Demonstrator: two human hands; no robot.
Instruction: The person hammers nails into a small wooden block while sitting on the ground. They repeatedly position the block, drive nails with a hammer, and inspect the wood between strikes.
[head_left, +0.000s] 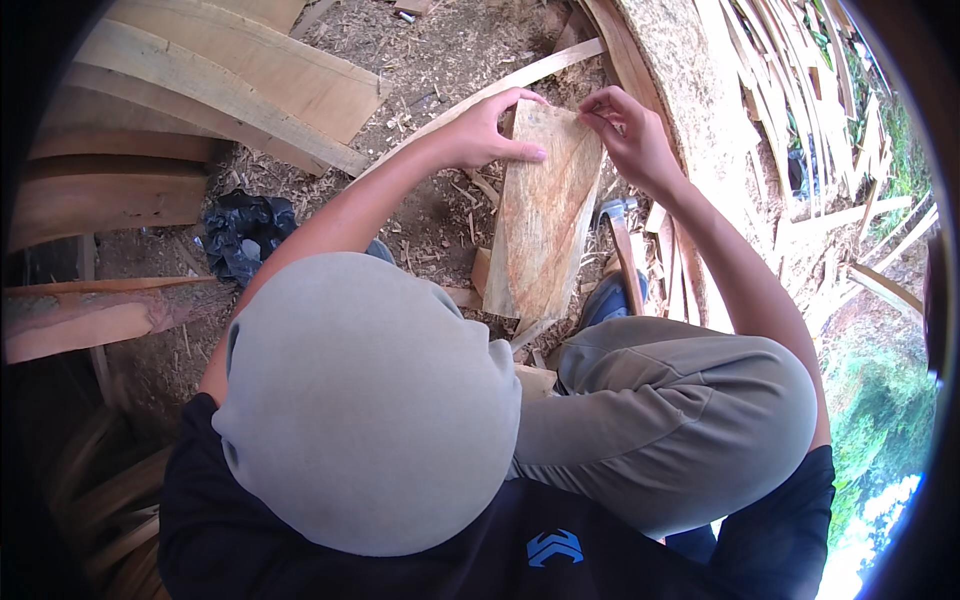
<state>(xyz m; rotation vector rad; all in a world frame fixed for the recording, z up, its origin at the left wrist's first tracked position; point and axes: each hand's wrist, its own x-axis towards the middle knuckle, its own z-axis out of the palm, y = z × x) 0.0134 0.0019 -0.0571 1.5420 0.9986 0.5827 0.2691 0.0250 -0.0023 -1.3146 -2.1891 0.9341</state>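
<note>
A flat wooden board point(545, 215) with brown streaked grain stands in front of my knees, its far end between my hands. My left hand point(478, 135) grips the board's far left corner, thumb on the face and index finger curled over the top edge. At the far right corner, my right hand point(632, 140) is closed in a pinch. Whatever lies between those fingertips is too small to make out. A hammer point(628, 250) with a wooden handle and metal head leans just right of the board, by my blue shoe point(603, 300).
Long planks point(220, 75) are stacked at the far left, above a crumpled black plastic bag point(245, 235). Wood shavings cover the ground point(440, 215). A large pale log or slab point(700, 150) runs along the right, with many thin wood strips point(800, 110) beyond it.
</note>
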